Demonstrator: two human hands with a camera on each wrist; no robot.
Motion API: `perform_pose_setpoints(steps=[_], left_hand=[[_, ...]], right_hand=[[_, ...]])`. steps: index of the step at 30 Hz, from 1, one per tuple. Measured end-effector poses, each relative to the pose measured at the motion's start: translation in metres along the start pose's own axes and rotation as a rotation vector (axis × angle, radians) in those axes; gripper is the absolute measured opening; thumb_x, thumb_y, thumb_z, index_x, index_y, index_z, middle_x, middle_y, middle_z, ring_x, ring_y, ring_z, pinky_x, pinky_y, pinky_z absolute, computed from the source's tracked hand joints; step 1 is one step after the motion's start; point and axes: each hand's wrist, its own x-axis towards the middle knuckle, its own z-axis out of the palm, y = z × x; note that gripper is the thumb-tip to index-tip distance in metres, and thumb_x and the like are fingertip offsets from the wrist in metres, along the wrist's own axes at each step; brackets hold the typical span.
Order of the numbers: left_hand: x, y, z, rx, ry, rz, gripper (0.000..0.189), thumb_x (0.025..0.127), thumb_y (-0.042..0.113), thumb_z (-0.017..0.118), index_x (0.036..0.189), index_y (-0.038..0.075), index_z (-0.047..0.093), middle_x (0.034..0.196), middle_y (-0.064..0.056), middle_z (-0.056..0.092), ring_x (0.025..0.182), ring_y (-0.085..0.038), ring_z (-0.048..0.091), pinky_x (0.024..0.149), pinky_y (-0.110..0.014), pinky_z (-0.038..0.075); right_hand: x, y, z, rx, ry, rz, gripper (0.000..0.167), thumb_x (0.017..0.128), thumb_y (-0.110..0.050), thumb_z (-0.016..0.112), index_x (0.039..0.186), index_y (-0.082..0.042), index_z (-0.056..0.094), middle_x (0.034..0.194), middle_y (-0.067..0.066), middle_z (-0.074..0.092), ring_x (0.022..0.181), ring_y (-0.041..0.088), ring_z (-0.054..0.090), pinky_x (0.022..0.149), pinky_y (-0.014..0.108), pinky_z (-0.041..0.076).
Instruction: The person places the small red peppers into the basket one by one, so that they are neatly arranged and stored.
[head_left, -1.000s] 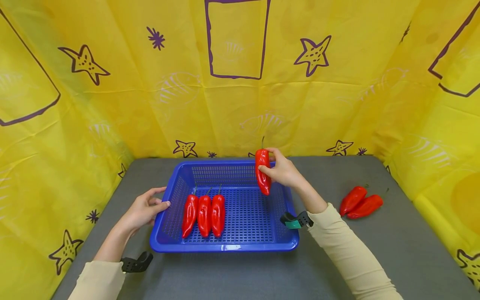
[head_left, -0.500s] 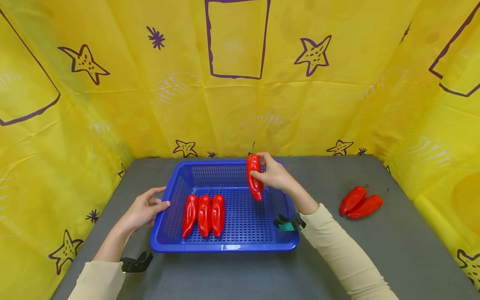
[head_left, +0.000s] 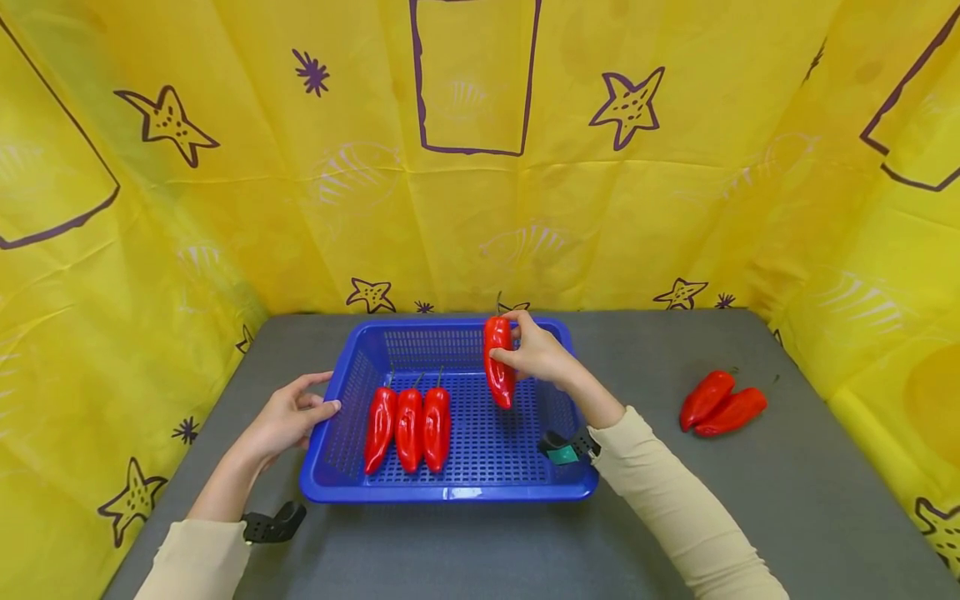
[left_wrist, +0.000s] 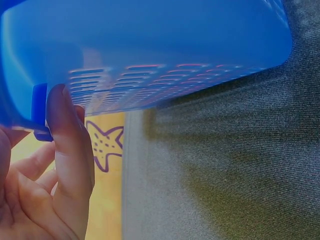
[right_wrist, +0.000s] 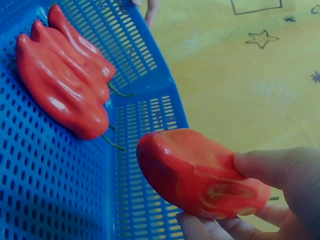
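My right hand (head_left: 540,350) grips a red pepper (head_left: 498,362) between thumb and fingers, its stem up, above the right part of a blue plastic basket (head_left: 450,494). The right wrist view shows the held pepper (right_wrist: 200,175) close up, beside the perforated basket wall. Inside the basket, on its left side, three red peppers (head_left: 408,429) lie side by side with stems toward the back. At the left rim my left hand (head_left: 288,421) pinches the basket's edge, thumb over the top. The left wrist view shows this hand (left_wrist: 65,165) at the rim, fingers under the lip.
Two more red peppers (head_left: 723,408) lie together on the grey tabletop (head_left: 750,508) to the right of the basket. A yellow patterned cloth (head_left: 480,217) hangs behind the table and along both sides.
My right hand has moved left and slightly down with the pepper, from over the basket's right back edge to above its interior. The left hand stays at the rim.
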Motion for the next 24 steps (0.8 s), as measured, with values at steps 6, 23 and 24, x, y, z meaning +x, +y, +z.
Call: perform_pose_setpoints(steps=[6,23,24], left_hand=[[0.0,0.0,0.0,-0.004,0.003,0.001,0.069,0.089,0.026,0.062,0.143,0.007,0.024,0.098,-0.018,0.061,0.071,-0.024,0.067,0.061,-0.041,0.056],[0.0,-0.001,0.001,-0.013,0.016,0.002,0.069,0.088,0.025,0.062,0.143,0.008,0.025,0.097,-0.018,0.06,0.07,-0.022,0.066,0.061,-0.042,0.056],[0.0,-0.001,0.001,-0.013,0.016,0.002,0.069,0.088,0.025,0.062,0.143,0.008,0.025,0.096,-0.018,0.06,0.07,-0.022,0.066,0.061,-0.042,0.056]], right_hand=[[0.001,-0.002,0.007,-0.026,-0.008,0.0,0.063,0.084,-0.016,0.066,0.135,-0.008,0.029,0.114,0.019,0.055,0.078,0.024,0.065,0.053,0.032,0.056],[0.006,0.0,0.029,-0.032,-0.06,0.047,0.059,0.083,-0.012,0.067,0.13,-0.006,0.032,0.106,0.019,0.058,0.076,0.024,0.065,0.062,0.044,0.056],[0.006,0.0,0.03,-0.04,-0.063,0.049,0.06,0.083,-0.012,0.068,0.13,-0.005,0.032,0.104,0.019,0.058,0.075,0.024,0.065,0.062,0.044,0.056]])
